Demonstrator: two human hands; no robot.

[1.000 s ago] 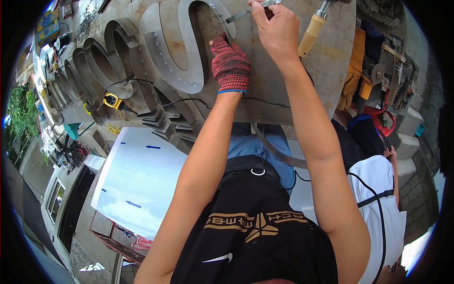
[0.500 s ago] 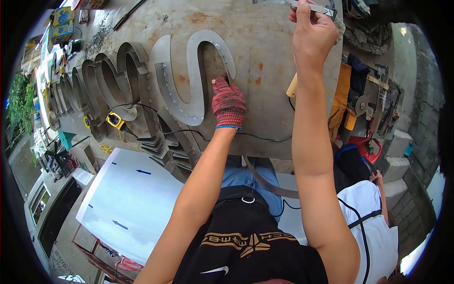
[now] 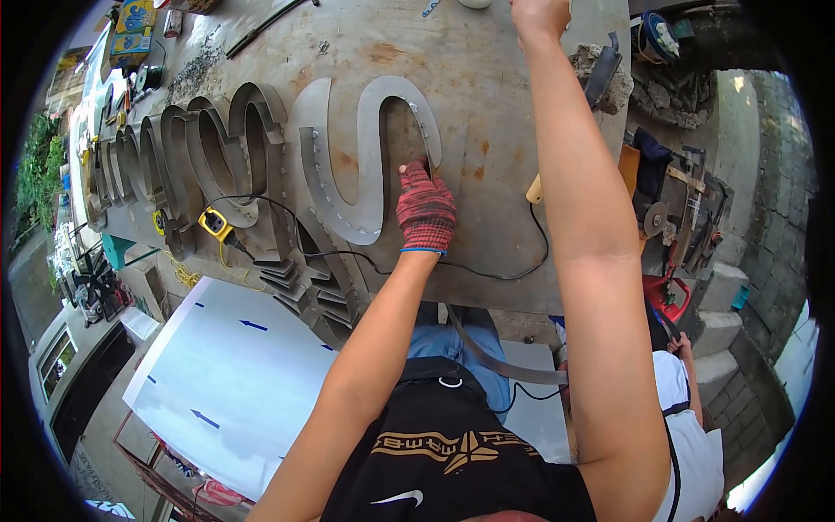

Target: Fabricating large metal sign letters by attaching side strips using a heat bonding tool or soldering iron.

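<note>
We have a curved grey metal letter [image 3: 371,148] lying flat on the steel table [image 3: 496,104], around the middle of its width. Its broad, smooth face sweeps in an S-like bend; thin upright strips follow parts of the edge, dotted with small bright spots. Our left hand [image 3: 427,209], in a red-and-black glove with a blue cuff edge, rests above the table, its bent fingers touching the letter's right-hand end; we cannot tell whether they pinch it. Our left forearm crosses the table's near edge. Our bare right hand [image 3: 541,17], cut off by the view, reaches over the table's far right part, arm stretched nearly straight; we cannot tell its grip. Our hands are well apart.
</note>
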